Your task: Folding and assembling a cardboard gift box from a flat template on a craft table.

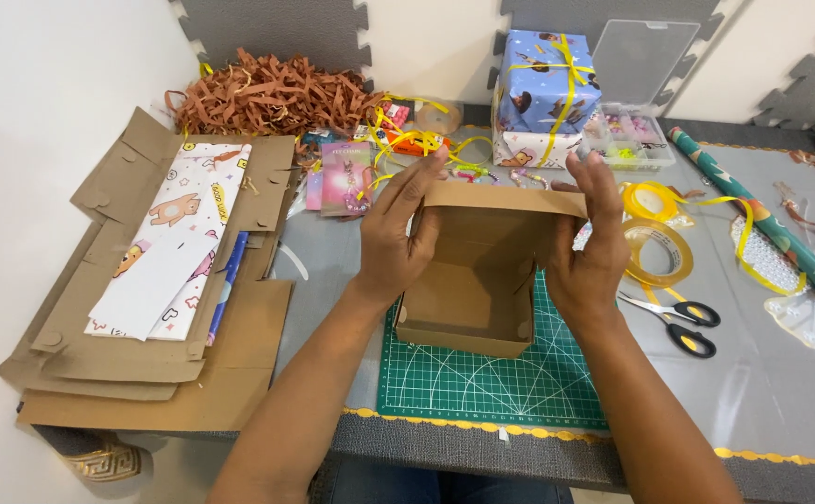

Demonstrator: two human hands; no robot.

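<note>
Over the green cutting mat (482, 383) I hold an open cardboard box (468, 299) between both hands, its bottom edge resting on the mat and its lid flap tipped up toward the far side. My left hand (396, 245) presses flat against the box's left wall, fingers spread up to the flap's edge — my right hand (590, 257) cups the right wall, fingertips curled over the flap's corner. Just right of the mat lie black-handled scissors (683, 322) and a roll of clear tape (660, 252). Flattened cardboard sheets (146, 364) with patterned wrapping paper (179, 243) on top sit well to the left — a wrapped gift (543, 89) stands beyond the box.
</note>
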